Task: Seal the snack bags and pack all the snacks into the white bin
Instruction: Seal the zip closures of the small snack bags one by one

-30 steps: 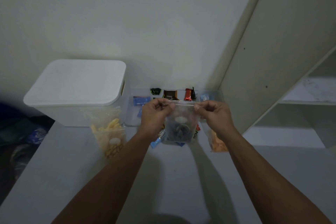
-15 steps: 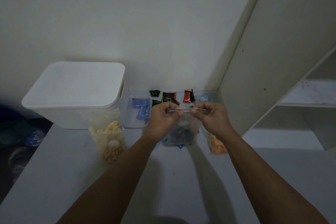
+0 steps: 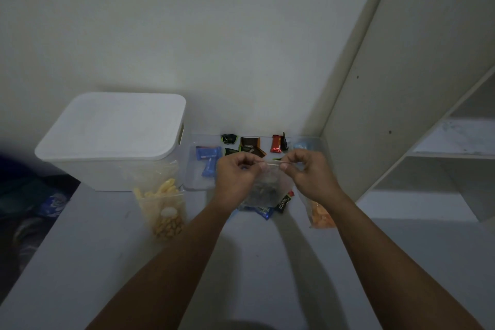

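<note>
Both my hands, left point(image 3: 234, 174) and right point(image 3: 308, 173), pinch the clear bag's point(image 3: 270, 185) top edge; bare bench point(image 3: 254, 262) lies at 6 o'clock.

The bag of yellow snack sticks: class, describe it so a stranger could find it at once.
Start at the big lidded white bin at the table's back left. Just in front of its right corner stands a clear bag of yellow snack sticks. Unlike the orange-filled bag to the right and the dark-filled bag in the hands, its contents are pale yellow.
</note>
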The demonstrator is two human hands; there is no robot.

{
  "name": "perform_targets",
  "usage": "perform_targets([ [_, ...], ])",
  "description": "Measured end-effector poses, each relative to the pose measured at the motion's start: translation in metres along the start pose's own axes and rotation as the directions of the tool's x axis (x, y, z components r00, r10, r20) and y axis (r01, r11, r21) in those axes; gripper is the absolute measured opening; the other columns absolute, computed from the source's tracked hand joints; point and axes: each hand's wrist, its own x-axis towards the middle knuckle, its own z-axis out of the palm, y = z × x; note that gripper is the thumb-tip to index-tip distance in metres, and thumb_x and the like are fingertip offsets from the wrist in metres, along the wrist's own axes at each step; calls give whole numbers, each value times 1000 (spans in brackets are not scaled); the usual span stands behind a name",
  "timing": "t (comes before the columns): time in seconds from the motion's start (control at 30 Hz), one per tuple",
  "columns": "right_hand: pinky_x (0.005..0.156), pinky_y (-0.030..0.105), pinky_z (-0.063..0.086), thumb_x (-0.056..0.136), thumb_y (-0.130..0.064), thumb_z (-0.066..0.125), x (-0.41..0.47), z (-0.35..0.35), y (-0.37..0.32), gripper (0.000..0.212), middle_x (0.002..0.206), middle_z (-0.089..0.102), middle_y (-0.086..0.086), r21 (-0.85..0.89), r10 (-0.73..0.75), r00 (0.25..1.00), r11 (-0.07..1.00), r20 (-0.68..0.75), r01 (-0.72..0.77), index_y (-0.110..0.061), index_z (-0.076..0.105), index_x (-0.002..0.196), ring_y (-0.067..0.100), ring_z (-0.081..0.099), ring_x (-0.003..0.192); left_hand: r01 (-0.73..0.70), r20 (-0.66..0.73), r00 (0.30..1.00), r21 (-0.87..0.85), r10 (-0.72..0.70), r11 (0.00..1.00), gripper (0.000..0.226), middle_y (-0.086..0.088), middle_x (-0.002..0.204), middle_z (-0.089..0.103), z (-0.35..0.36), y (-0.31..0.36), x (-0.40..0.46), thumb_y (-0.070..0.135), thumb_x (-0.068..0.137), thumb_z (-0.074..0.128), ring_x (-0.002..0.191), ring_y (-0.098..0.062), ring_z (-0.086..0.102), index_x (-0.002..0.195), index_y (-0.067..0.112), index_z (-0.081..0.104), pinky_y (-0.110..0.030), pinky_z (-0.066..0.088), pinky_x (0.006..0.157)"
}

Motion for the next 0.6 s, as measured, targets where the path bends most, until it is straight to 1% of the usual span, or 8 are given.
perform_targets([
  [0.07,80,30,47,84,-18,69,0,1,-2,15,79,64,-11,-90,-36,999,995,24,38,-28,63,75,12,61,83,-2,-25,1000,12,2,1000,11,0,77,70,0,-1,-2,6,78,72,80,-16,67,76,17,71,-28,56,77],
  [0.13,88,39,47,80,-24,73,1,4,-6,8,82,66,-14,-193,-113,994,975,13,113,-30,67,81,13,60,89,-23,-24,999,5,23,1000,10,0,75,71,1,0,-4,7,77,73,77,-15,68,76,16,72,-29,57,76],
  [0.2,91,48,45,78,-23,74,1,8,-12,5,79,66,-14,-245,-181,983,955,-28,169,-27,71,78,15,60,89,-46,-1,999,-17,46,999,10,0,75,72,1,2,-5,8,78,72,77,-16,69,77,18,73,-28,57,75],
  [0.27,90,52,45,77,-17,74,1,9,-16,7,74,65,-12,-257,-222,972,946,-73,197,-22,72,73,18,62,84,-69,22,997,-37,70,997,11,0,76,71,-1,5,-6,7,79,71,76,-12,68,77,17,71,-20,56,72],
  [0.33,89,52,46,76,-15,75,1,9,-17,7,72,68,-8,-250,-232,967,947,-102,200,-20,73,71,19,63,80,-96,42,994,-41,98,995,10,2,75,69,-2,8,-7,4,79,71,72,-4,63,78,14,70,-10,50,66],
  [0.4,89,48,48,78,-18,75,1,9,-17,7,72,67,-8,-218,-182,980,963,-79,161,-23,73,72,18,62,81,-106,43,993,-28,108,994,10,4,73,68,-4,9,-7,5,79,71,69,1,60,78,14,71,-6,47,64],
  [0.5,81,38,52,79,-23,74,1,7,-16,13,79,67,-9,-120,-79,996,990,-36,74,-31,67,73,14,63,84,-97,-8,995,23,97,995,13,7,73,68,-5,7,-3,7,79,71,70,0,61,75,19,70,-8,48,67],
  [0.6,80,33,51,79,-17,75,2,-1,-14,16,80,68,-4,-37,-12,999,999,-31,10,-29,67,72,16,64,84,-91,-28,995,7,92,996,14,3,75,66,-9,7,-1,4,81,69,75,-6,60,75,17,68,-6,47,64],
])
